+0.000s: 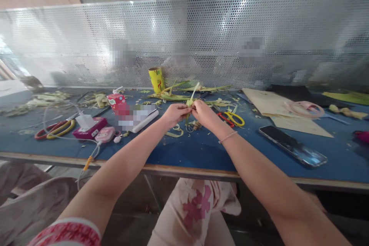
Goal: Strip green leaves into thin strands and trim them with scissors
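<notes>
Both of my hands meet above the blue table, fingers pinched around a small piece woven from green-yellow leaf strips. My left hand grips its left side and my right hand grips its right side; one strip sticks up from between them. A thin bracelet sits on my right wrist. Curled leaf trimmings lie on the table just below my hands.
Yellow-handled scissors lie right of my hands, a phone further right. Loose leaves and a yellow tube stand behind. At left are red-yellow scissors, a pink box, a charger cable. A perforated metal screen backs the table.
</notes>
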`<state>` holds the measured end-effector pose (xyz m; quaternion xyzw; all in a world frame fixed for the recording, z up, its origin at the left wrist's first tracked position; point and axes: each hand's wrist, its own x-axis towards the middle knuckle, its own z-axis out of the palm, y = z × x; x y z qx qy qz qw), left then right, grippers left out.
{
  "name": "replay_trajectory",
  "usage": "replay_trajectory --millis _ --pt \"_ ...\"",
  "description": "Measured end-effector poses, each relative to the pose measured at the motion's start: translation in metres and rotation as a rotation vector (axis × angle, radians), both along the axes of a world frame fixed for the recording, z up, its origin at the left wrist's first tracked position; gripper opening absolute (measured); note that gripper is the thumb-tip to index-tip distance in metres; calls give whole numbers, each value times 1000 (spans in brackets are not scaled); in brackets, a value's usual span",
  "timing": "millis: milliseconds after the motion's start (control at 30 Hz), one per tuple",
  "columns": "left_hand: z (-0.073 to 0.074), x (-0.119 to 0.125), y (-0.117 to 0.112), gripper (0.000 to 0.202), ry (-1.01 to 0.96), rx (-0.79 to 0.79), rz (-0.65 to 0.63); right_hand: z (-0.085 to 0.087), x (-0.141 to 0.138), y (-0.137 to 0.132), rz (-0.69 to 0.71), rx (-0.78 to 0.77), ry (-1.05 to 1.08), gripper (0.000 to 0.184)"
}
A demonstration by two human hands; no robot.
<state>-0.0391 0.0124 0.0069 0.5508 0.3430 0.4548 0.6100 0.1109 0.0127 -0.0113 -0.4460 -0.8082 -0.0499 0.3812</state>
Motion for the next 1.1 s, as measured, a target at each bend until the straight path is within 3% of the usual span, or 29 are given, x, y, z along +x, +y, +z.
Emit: replay_trajectory --millis 300,667,933,1100 --pt "1 2 2 7 26 -37 37 0 -1 1 17 50 106 14" --pt "-2 5 4 7 22 34 144 7 -2 -6 4 -155 244 5" --pt "0 3 3 11 63 80 221 6 -3 -8 35 -147 348 22" --pt "-1 1 8 7 160 142 247 14 -2 -13 92 -332 521 21"
